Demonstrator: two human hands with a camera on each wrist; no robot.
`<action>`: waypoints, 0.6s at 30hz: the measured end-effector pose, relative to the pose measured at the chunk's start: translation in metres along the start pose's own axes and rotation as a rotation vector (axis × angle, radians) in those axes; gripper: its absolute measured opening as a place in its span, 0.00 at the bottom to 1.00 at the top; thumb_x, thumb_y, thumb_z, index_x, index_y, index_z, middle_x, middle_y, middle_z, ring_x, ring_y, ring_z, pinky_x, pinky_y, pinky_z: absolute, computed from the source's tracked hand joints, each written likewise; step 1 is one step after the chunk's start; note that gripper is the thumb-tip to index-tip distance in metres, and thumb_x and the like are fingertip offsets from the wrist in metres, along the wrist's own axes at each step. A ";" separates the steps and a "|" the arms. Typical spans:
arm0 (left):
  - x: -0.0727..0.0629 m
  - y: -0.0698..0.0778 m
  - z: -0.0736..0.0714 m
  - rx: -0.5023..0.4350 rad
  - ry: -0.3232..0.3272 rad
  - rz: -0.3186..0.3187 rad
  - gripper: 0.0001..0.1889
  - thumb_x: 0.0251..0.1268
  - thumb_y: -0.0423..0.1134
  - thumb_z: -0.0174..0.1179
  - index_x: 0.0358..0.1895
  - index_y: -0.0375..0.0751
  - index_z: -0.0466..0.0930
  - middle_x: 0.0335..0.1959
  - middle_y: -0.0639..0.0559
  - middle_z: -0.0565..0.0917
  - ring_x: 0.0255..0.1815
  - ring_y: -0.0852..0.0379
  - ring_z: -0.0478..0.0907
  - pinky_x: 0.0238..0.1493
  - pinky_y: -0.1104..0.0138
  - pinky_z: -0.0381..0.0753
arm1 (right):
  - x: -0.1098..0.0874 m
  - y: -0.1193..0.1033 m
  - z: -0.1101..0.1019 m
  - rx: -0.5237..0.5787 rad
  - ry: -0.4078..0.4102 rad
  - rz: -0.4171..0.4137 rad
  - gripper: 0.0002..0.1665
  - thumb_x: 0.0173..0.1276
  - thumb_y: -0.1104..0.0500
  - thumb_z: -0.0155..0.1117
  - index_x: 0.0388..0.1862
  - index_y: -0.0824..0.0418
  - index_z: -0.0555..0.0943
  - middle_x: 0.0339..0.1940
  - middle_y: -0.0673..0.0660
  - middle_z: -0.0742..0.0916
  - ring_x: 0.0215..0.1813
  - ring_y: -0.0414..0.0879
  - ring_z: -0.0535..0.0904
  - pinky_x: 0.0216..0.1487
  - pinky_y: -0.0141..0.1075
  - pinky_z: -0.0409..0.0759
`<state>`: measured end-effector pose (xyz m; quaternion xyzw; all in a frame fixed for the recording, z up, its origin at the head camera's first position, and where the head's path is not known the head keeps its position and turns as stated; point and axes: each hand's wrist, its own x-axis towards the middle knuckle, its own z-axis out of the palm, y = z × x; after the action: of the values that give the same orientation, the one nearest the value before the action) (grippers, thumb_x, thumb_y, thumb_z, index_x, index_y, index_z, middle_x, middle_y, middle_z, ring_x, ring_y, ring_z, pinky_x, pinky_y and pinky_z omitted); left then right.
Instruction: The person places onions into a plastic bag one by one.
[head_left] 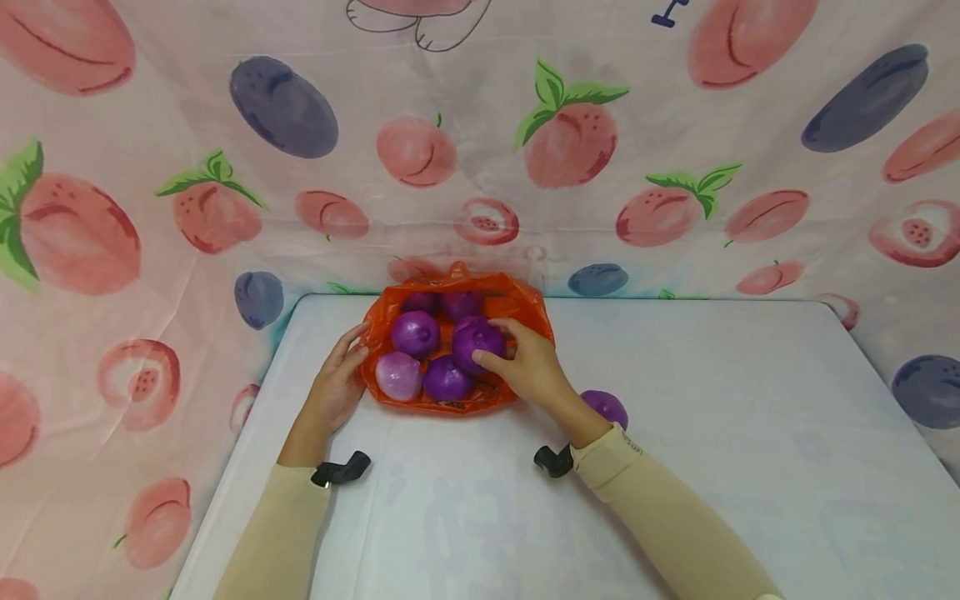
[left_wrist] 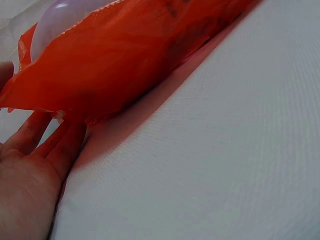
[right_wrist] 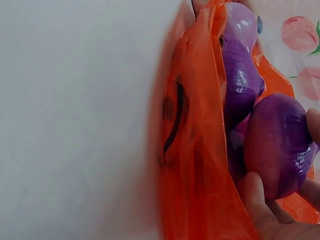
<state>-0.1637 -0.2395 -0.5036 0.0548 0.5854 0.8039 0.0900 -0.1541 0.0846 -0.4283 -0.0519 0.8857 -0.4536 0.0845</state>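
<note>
An orange plastic bag (head_left: 457, 408) lies open at the back of the white table, with several purple onions (head_left: 416, 334) inside. One onion, at the front left, is paler. My right hand (head_left: 532, 367) grips an onion (head_left: 480, 343) at the bag's right side; the right wrist view shows thumb and fingers around this onion (right_wrist: 277, 145). At the bag's left edge, my left hand (head_left: 337, 383) holds the plastic. In the left wrist view its fingers (left_wrist: 62, 145) reach under the bag (left_wrist: 115, 60), partly hidden by it.
Another purple onion (head_left: 606, 407) lies on the white table (head_left: 712, 467) to the right of the bag, partly hidden by my right forearm. A fruit-patterned cloth (head_left: 487, 108) hangs behind the table and along its sides.
</note>
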 end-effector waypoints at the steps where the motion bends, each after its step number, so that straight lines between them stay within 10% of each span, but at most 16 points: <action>1: 0.000 0.000 0.001 -0.001 -0.001 0.002 0.25 0.84 0.40 0.45 0.79 0.51 0.59 0.70 0.57 0.68 0.72 0.61 0.67 0.68 0.76 0.73 | 0.000 0.000 0.000 -0.001 0.003 0.001 0.37 0.67 0.40 0.71 0.72 0.48 0.72 0.65 0.56 0.82 0.54 0.52 0.83 0.53 0.45 0.87; 11: -0.001 0.000 0.002 -0.014 0.012 -0.005 0.26 0.84 0.39 0.46 0.79 0.49 0.58 0.71 0.56 0.68 0.72 0.60 0.67 0.68 0.76 0.72 | -0.002 0.000 -0.004 -0.049 0.051 -0.004 0.38 0.67 0.43 0.72 0.72 0.52 0.72 0.65 0.59 0.82 0.48 0.53 0.80 0.51 0.44 0.85; 18: 0.000 0.000 0.002 -0.004 0.013 -0.007 0.26 0.83 0.40 0.46 0.79 0.51 0.59 0.72 0.55 0.67 0.73 0.59 0.65 0.68 0.76 0.72 | -0.003 -0.002 -0.005 -0.058 0.081 0.015 0.38 0.68 0.45 0.71 0.72 0.55 0.70 0.67 0.61 0.80 0.62 0.58 0.79 0.65 0.53 0.81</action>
<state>-0.1631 -0.2381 -0.5029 0.0472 0.5847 0.8050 0.0892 -0.1518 0.0882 -0.4232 -0.0294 0.9014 -0.4290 0.0504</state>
